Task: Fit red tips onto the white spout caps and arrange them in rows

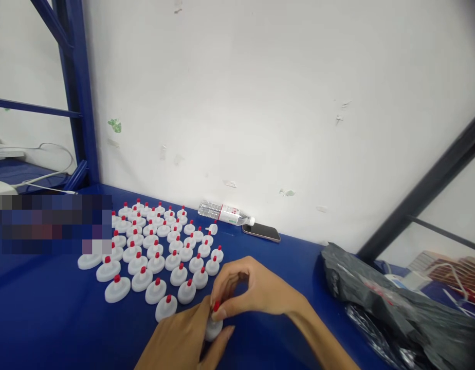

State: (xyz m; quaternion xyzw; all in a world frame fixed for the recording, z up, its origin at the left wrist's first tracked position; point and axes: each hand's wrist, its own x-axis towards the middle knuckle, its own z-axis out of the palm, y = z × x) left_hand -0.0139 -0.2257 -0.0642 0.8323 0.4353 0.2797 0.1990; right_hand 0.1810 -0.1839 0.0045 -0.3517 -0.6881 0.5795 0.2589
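Held piece: here it is, a small, round, translucent white plastic piece with a red tip (213,329), off the blue worktop's (48,318) near side, caught between both hands, red tip up.
Left hand: in from seven o'clock, back of the hand (176,336) to us, curved in close around the white body, thumb out along the near side; the other fingertips are hidden.
Right hand: in from four o'clock, this hand (256,293) has thumb and forefinger pinched in at the red tip, the other fingers curled, an open loop showing behind the thumb.
Red-tipped pieces: and what a crowd, dozens of matching white domed pieces (156,291) standing tips up in loose rows, fanning from ten round to twelve o'clock of the held one.
Plain piece: at twelve o'clock, beyond the crowd's edge, a small white plastic piece (213,229), just beside the bottle.
Bottle: twelve o'clock, a clear plastic bottle with a red-and-white label (225,213), on its side, white cap to the right.
Phone: one o'clock, a dark-screened phone (261,233), flat by the bottle's cap.
Bag: around three o'clock, a crumpled black plastic bag (399,303) sprawls across the right.
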